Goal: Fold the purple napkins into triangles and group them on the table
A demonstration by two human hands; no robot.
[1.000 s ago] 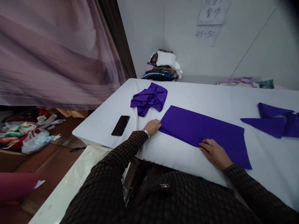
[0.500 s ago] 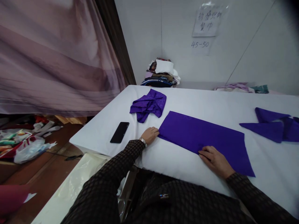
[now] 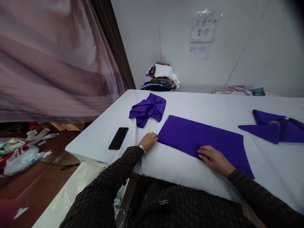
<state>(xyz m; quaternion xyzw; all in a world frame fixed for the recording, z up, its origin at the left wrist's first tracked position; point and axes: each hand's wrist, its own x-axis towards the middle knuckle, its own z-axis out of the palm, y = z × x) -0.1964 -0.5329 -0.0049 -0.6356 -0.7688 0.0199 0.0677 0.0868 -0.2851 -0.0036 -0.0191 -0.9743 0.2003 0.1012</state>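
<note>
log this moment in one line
left hand: at left corner of purple cloth | right hand: flat on its near edge | phone: beside, untouched

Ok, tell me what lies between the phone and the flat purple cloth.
The left hand, at the cloth's left corner; from it to the phone only bare white table, in the head view.

White paper sheet in clear sleeve (image 3: pixel 203 27) on white wall (image 3: pixel 249 57): handwritten Chinese characters, too blurry to read. Pale slip (image 3: pixel 198 50) just below: "45-50".

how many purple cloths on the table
At least 4: flat cloth at the left hand and right hand, crumpled cloth beyond the phone, folded triangles, two or more far right, some possibly hidden.
</note>
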